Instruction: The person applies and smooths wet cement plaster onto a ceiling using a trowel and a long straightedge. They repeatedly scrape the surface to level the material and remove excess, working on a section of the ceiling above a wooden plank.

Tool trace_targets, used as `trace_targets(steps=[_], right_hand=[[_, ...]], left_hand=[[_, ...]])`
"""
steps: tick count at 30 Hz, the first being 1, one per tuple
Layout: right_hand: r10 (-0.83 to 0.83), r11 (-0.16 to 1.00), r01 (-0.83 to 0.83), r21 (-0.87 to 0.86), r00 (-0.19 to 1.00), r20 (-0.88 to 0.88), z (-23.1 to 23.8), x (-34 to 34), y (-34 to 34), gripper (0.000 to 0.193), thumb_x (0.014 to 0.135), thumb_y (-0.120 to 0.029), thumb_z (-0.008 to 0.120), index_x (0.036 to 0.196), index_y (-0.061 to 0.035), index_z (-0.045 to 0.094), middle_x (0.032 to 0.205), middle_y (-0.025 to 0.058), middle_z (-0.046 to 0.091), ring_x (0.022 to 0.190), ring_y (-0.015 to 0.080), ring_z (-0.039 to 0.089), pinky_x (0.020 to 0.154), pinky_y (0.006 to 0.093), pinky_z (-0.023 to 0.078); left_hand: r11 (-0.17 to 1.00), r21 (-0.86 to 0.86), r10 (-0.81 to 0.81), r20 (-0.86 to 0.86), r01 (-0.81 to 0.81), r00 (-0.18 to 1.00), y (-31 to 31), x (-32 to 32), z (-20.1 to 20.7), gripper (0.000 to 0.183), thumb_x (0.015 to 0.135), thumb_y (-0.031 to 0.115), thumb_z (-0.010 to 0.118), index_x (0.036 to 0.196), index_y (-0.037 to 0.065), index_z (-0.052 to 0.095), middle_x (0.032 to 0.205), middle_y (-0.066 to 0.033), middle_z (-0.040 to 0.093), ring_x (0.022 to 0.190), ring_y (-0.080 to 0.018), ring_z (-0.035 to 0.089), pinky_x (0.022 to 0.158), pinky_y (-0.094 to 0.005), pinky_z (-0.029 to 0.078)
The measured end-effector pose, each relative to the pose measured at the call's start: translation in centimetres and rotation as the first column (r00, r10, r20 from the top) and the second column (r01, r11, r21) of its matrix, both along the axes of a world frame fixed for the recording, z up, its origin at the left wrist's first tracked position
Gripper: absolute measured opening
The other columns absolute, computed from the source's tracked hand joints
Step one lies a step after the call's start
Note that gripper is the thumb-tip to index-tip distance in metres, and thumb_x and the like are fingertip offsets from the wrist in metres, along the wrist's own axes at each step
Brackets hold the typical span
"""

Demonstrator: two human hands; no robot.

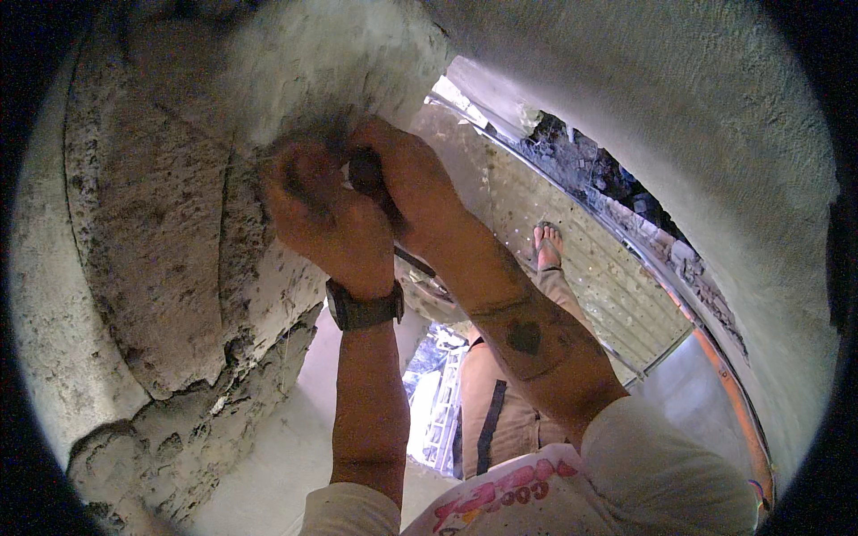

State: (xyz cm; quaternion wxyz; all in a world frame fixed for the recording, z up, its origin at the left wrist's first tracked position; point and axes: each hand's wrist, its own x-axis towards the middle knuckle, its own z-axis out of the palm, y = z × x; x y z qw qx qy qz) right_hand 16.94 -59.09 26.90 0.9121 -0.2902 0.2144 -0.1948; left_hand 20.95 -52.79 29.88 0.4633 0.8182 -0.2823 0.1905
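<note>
Both my hands are raised close together in front of a rough plaster surface (331, 80). My right hand (411, 174) is closed round a dark-handled tool (365, 170). A thin dark length shows below that hand, beside my left wrist; what kind of tool it is I cannot make out. Just left of it, my left hand (326, 214) has its fingers curled in against the plaster. Shade and blur hide its fingertips and whatever they may hold. A dark watch (362, 305) is strapped round my left wrist.
Broken, pitted masonry (152, 223) runs down the left. A smooth curved wall (715, 116) bends round the right. Below, my sandalled foot (548, 246) stands on a ribbed panel (608, 286). An orange hose or cable (733, 402) follows its right side. A white lattice frame (438, 402) shows lower down.
</note>
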Motion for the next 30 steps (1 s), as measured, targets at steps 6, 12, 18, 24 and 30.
trace_targets(steps=[6,12,18,24,30], right_hand=[[-0.123,0.865,0.046,-0.500,0.985,-0.124,0.1,0.2,0.6,0.018,0.096,-0.018,0.060,0.093,-0.0008,0.064,0.083,0.0066,0.065,0.069,0.0134,0.052,0.064,0.0340,0.046],[0.056,0.996,-0.045,0.080,0.989,-0.135,0.6,-0.9,-1.4,0.019,0.098,-0.015,0.059,0.100,0.0014,0.070,0.090,0.0096,0.070,0.074,0.0164,0.066,0.067,0.0311,0.053],[-0.153,0.988,0.153,0.028,0.988,0.012,-0.8,-0.7,-0.4,0.020,0.098,-0.007,0.055,0.101,0.0022,0.072,0.093,0.0095,0.072,0.079,0.0185,0.070,0.070,0.0306,0.056],[-0.143,0.971,0.152,-0.183,0.988,0.065,-0.7,0.0,-1.1,0.020,0.090,0.003,0.050,0.093,0.0009,0.070,0.085,0.0074,0.069,0.076,0.0162,0.064,0.071,0.0309,0.052],[-0.149,0.914,0.165,-0.371,0.986,0.072,-1.1,0.1,-1.3,0.022,0.086,0.007,0.049,0.092,0.0019,0.069,0.086,0.0068,0.069,0.077,0.0146,0.063,0.072,0.0285,0.051]], left_hand=[[0.995,0.095,0.030,-0.167,-0.014,0.985,-0.7,-0.5,1.7,0.017,0.105,0.019,0.053,0.103,0.003,0.058,0.092,-0.0083,0.064,0.083,-0.0206,0.060,0.076,-0.0353,0.049],[0.999,-0.012,-0.036,-0.137,0.034,0.990,-0.6,-0.7,1.2,0.017,0.104,0.013,0.050,0.092,0.003,0.056,0.078,-0.0069,0.058,0.070,-0.0189,0.055,0.068,-0.0334,0.045],[0.974,-0.212,-0.124,-0.221,0.077,0.967,-0.2,-1.1,0.6,0.020,0.105,0.011,0.047,0.088,0.003,0.051,0.078,-0.0071,0.056,0.073,-0.0184,0.053,0.069,-0.0341,0.043],[0.959,-0.267,-0.155,-0.238,0.089,0.959,0.0,-1.8,0.2,0.022,0.107,0.012,0.045,0.088,0.003,0.051,0.078,-0.0066,0.053,0.074,-0.0179,0.051,0.069,-0.0340,0.042],[0.990,-0.059,-0.135,-0.134,0.128,0.982,0.6,-1.6,-0.1,0.009,0.104,0.015,0.056,0.101,0.007,0.054,0.095,-0.0053,0.061,0.082,-0.0171,0.057,0.071,-0.0322,0.045]])
